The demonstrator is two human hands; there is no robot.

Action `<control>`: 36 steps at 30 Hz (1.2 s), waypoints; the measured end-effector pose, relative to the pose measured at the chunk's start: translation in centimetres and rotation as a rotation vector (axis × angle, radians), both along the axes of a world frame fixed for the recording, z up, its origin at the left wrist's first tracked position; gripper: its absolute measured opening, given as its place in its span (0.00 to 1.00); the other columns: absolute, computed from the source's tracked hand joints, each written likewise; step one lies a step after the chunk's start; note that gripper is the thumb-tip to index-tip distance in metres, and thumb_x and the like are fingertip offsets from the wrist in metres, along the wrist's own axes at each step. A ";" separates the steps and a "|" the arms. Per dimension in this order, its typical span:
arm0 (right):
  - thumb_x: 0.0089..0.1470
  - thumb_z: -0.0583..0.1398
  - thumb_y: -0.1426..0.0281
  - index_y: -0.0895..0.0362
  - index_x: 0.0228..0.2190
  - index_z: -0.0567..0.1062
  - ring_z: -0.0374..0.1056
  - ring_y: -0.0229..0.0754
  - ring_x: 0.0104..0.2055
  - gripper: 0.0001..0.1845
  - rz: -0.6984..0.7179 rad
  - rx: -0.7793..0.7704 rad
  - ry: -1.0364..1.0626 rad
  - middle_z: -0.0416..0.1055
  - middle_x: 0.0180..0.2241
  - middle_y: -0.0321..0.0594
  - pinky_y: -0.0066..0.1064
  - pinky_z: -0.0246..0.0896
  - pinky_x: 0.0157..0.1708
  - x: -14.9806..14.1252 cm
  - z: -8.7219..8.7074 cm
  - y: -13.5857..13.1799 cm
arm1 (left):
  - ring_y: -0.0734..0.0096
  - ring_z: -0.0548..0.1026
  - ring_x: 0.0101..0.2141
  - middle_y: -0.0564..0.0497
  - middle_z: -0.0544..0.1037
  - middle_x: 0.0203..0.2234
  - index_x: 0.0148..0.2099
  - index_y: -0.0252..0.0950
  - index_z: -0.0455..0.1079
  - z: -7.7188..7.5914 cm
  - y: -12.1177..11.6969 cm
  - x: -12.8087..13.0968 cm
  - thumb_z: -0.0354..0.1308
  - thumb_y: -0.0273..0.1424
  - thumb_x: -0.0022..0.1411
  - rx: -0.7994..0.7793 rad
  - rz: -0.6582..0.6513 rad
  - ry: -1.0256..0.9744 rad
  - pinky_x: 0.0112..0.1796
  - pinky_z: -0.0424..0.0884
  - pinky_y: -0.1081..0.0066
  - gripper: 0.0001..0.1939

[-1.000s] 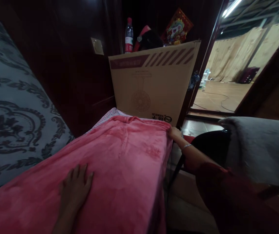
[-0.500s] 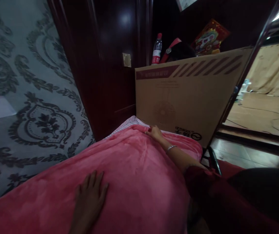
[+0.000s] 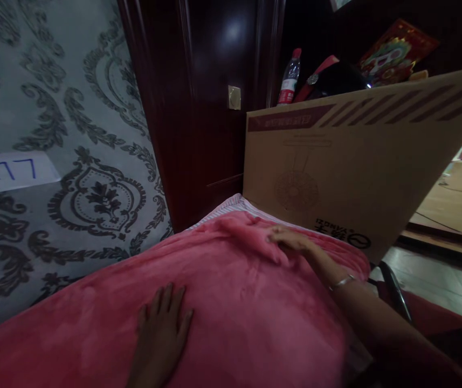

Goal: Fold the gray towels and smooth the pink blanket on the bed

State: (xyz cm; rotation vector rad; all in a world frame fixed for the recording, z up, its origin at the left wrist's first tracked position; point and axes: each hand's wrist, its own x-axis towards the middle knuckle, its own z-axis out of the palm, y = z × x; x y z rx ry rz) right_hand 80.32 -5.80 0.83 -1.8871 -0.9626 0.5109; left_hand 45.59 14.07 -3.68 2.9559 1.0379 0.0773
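Note:
A plush pink blanket [image 3: 231,307] covers the bed in front of me. At its far end my right hand [image 3: 289,238], with a silver bracelet on the wrist, grips a bunched fold of the blanket and lifts it a little. My left hand [image 3: 161,328] lies flat on the blanket nearer to me, fingers spread, palm down. A striped white-and-pink cloth [image 3: 231,203] shows beneath the blanket at the far corner.
A large cardboard box [image 3: 315,156] stands upright beyond the bed's end. Behind its top edge are a red-capped bottle [image 3: 289,78] and a red picture packet [image 3: 396,51]. A patterned wall [image 3: 101,199] borders the left, with a paper label [image 3: 12,172]. A chair armrest [image 3: 394,291] is at right.
My right hand has pulled the blanket's far edge back towards me, raising a fold. My left hand stays flat on the blanket. The view has turned slightly left.

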 end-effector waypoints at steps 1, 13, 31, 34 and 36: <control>0.48 0.65 0.56 0.61 0.35 0.80 0.68 0.41 0.31 0.21 0.136 -0.042 0.044 0.76 0.31 0.42 0.28 0.63 0.31 -0.3 -0.1 -1.0 | 0.52 0.52 0.68 0.44 0.55 0.69 0.69 0.40 0.57 0.0 0.0 0.0 0.41 0.40 0.68 0.004 0.002 0.007 0.63 0.47 0.45 0.30; 0.55 0.57 0.72 0.65 0.54 0.72 0.72 0.40 0.32 0.24 -0.531 -0.119 -0.139 0.77 0.34 0.46 0.25 0.63 0.29 7.0 -0.7 9.2 | 0.53 0.51 0.68 0.47 0.53 0.69 0.70 0.41 0.55 -0.5 0.1 -0.2 0.41 0.40 0.68 0.001 0.008 0.033 0.64 0.46 0.45 0.30; 0.58 0.50 0.78 0.63 0.60 0.68 0.63 0.50 0.59 0.29 -0.435 -0.079 -0.654 0.67 0.57 0.52 0.33 0.55 0.59 14.6 -2.1 18.8 | 0.48 0.55 0.66 0.50 0.57 0.68 0.69 0.51 0.57 -2.7 0.3 -1.3 0.46 0.44 0.68 -0.003 -0.045 -0.138 0.63 0.50 0.39 0.28; 0.57 0.52 0.76 0.66 0.54 0.73 0.66 0.54 0.55 0.25 -0.416 -0.152 -0.596 0.71 0.52 0.57 0.36 0.58 0.56 14.5 -5.9 19.2 | 0.49 0.56 0.66 0.51 0.57 0.68 0.69 0.53 0.54 -3.0 0.3 -1.7 0.46 0.44 0.68 0.040 -0.073 -0.149 0.62 0.52 0.39 0.28; 0.57 0.52 0.74 0.66 0.53 0.74 0.66 0.55 0.55 0.24 -0.429 -0.178 -0.569 0.71 0.51 0.59 0.38 0.58 0.56 14.6 -7.5 19.2 | 0.50 0.57 0.66 0.51 0.57 0.68 0.70 0.53 0.52 -3.0 0.2 -1.8 0.46 0.44 0.69 0.064 -0.088 -0.144 0.62 0.53 0.39 0.29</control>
